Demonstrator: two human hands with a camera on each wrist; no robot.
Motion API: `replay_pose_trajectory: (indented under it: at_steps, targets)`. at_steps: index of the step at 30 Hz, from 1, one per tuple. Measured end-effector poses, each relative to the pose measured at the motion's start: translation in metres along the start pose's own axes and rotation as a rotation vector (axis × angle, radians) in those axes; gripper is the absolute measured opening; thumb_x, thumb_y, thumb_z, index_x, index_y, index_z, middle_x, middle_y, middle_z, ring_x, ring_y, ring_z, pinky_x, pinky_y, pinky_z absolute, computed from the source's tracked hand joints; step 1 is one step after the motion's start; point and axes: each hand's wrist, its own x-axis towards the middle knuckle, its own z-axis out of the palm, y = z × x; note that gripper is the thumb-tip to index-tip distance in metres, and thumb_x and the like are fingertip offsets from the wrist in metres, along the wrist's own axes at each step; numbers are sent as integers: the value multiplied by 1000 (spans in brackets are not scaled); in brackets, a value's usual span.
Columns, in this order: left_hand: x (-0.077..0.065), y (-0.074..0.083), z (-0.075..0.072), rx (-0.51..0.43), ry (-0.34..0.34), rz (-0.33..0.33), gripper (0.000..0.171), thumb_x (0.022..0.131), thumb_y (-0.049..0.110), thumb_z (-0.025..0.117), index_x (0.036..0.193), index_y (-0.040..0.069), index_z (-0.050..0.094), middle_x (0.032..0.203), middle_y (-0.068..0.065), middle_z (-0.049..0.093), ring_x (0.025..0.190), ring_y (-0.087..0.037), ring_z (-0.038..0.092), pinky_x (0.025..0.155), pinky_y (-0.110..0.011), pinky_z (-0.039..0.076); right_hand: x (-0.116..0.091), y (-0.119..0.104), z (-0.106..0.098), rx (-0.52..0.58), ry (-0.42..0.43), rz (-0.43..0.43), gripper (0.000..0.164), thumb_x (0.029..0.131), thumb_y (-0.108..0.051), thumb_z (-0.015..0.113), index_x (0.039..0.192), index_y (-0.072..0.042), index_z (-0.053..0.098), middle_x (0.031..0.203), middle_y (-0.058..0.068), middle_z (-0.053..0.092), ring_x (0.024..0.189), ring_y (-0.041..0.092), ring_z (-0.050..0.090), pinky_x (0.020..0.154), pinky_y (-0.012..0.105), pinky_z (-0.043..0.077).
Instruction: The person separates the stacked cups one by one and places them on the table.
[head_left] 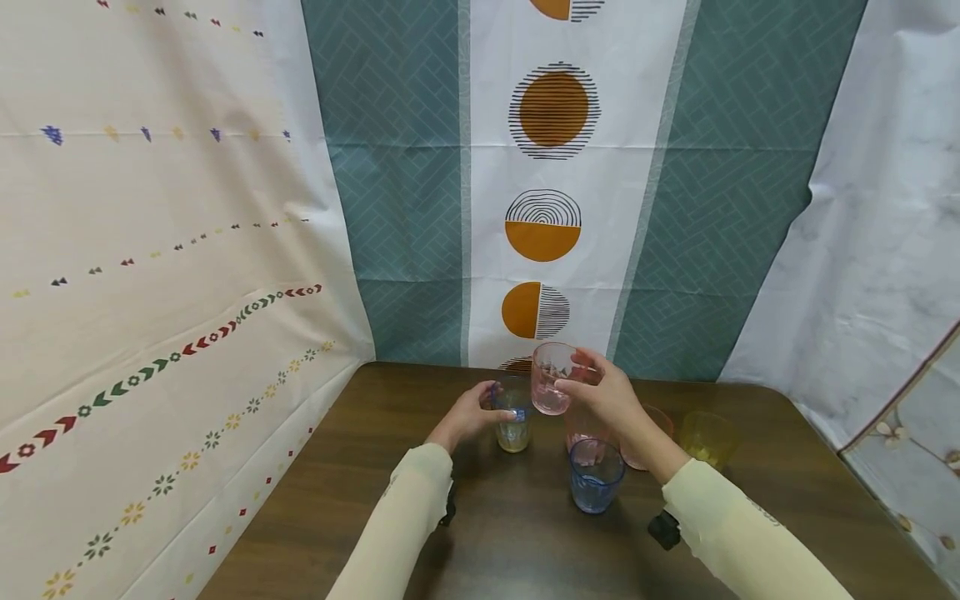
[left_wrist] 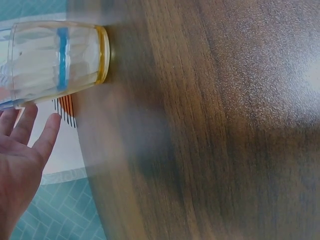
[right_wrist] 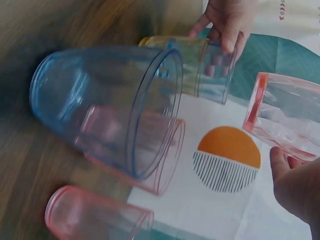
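My left hand (head_left: pixel 474 414) grips a clear blue tumbler (right_wrist: pixel 219 75) near its rim, thumb on one side and fingers on the other. That tumbler is nested in a yellow tumbler (left_wrist: pixel 80 57), its blue base showing partway down inside. The pair stands upright on the table. To its right, my right hand (head_left: pixel 606 398) holds a pink tumbler (head_left: pixel 550 385) by the side, raised upright above the table. The pink tumbler is higher than the nested pair and close to its rim.
On the brown wooden table (head_left: pixel 517 542), a blue tumbler (head_left: pixel 595 492) stands nearest me. A pink tumbler (right_wrist: pixel 170 165) is behind it. Under the right forearm stands another pink tumbler (head_left: pixel 658 421), with a yellow tumbler (head_left: pixel 707 437) further right. Patterned curtains (head_left: pixel 405 208) hang behind the table.
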Motion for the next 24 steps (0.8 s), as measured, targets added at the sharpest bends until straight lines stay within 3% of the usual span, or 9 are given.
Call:
replay_pose_trajectory:
  at_steps: [6,11,16,24]
  targets:
    - [-1,0,-1,-2,-7,2,84,83,38,81,150,9,39,150,-9,46,140,-31,40,114,-49,32,-12,7,-25,1,8,6,83,89,-34,76,154,-6,31,150,16,43,136,33,44,95,27,50]
    - [-1,1,-1,7,-4,-22,82,84,39,80,150,12,40,151,-8,45,141,-29,39,114,-50,31,-22,14,-44,-21,33,5,83,90,-35,75,154,-6,31,149,18,45,135,32,45,89,13,46]
    - [-2,2,-1,17,-5,-36,81,84,39,80,150,14,40,152,-7,45,141,-29,39,114,-52,31,-34,21,-59,-73,51,9,85,90,-38,74,155,-6,29,150,16,44,135,32,45,87,8,43]
    - [-2,1,-1,26,-1,-28,83,83,40,80,149,12,41,151,-9,45,141,-29,39,114,-50,31,-48,29,-76,-66,61,-15,82,92,-32,72,155,-3,28,150,18,43,135,35,43,87,7,43]
